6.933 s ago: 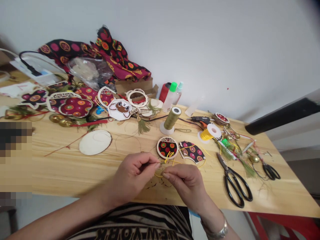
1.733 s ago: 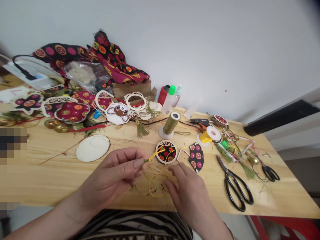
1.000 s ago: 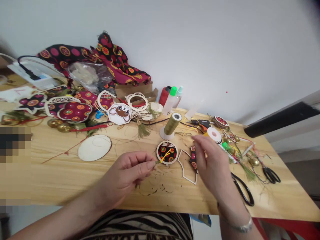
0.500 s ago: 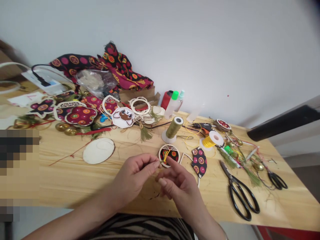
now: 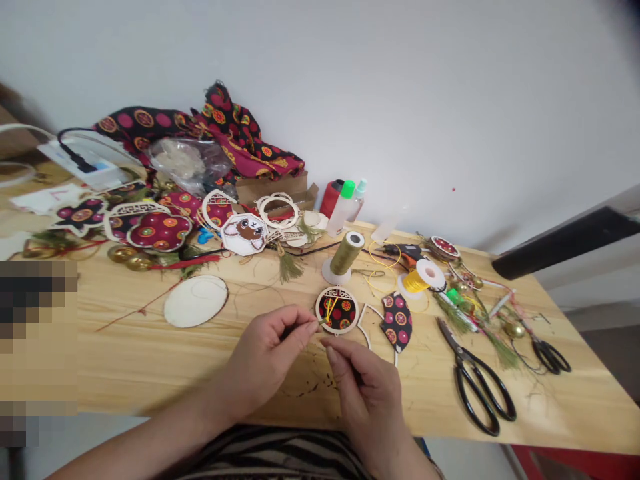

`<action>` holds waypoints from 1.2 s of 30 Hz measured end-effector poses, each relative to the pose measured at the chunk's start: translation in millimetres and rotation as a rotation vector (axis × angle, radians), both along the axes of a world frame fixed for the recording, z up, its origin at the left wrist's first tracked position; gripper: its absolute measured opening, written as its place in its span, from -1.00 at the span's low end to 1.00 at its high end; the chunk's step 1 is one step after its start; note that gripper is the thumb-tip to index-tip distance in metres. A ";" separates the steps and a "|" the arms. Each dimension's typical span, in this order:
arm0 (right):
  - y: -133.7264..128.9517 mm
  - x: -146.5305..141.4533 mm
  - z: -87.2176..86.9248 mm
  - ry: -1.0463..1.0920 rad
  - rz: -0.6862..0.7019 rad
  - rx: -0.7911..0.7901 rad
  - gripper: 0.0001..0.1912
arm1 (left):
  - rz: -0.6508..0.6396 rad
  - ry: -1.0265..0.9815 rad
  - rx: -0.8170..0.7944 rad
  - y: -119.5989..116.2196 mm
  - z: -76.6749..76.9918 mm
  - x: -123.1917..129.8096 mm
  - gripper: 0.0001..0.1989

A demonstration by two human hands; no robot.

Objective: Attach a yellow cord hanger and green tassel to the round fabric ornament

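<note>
My left hand point(image 5: 277, 350) is closed, thumb and forefinger pinching the lower end of a looped yellow cord point(image 5: 329, 311), where a small olive-green bit shows at the fingertips. Close by on the right, my right hand point(image 5: 367, 390) has its thumb pressed against its forefinger. Whatever lies in that pinch is too fine to make out. Just beyond the fingertips lies a round wooden-framed ornament point(image 5: 346, 313) with dark patterned fabric and a lattice top. The yellow loop appears in front of it.
Behind the ornament stand an olive thread spool point(image 5: 347, 253) and a yellow cord spool point(image 5: 419, 279). A fan-shaped fabric piece point(image 5: 399, 322) and large black-handled scissors point(image 5: 477, 380) lie to the right. An oval white disc point(image 5: 195, 301) lies left; patterned ornaments point(image 5: 159, 230) crowd the back left.
My right hand has drawn slightly down and right, and its spread fingers have closed into a pinch. The left hand keeps its pinch on the cord. The view has shifted slightly.
</note>
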State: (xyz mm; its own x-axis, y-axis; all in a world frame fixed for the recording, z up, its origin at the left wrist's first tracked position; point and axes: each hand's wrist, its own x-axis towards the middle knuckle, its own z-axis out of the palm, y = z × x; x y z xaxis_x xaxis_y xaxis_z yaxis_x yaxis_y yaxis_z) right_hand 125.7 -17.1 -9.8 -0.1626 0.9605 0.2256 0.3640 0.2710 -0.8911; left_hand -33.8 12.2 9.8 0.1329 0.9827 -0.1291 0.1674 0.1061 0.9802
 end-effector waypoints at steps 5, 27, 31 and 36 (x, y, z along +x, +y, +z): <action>0.1 3.2 -1.4 -0.149 0.051 0.188 -0.78 | 0.014 0.117 0.081 -1.9 -5.9 3.4 -0.82; 47.0 22.2 16.4 0.379 0.230 -0.374 -0.95 | -0.255 -0.251 -0.165 -7.4 -4.8 -2.4 -0.84; 32.5 9.2 2.1 0.649 0.131 -0.560 -0.94 | -0.129 -0.327 -0.099 -4.6 -6.0 -1.4 -0.85; 21.5 0.9 -3.6 0.700 0.014 -0.517 -0.91 | -0.009 -0.235 -0.043 -2.1 -5.8 1.6 -0.86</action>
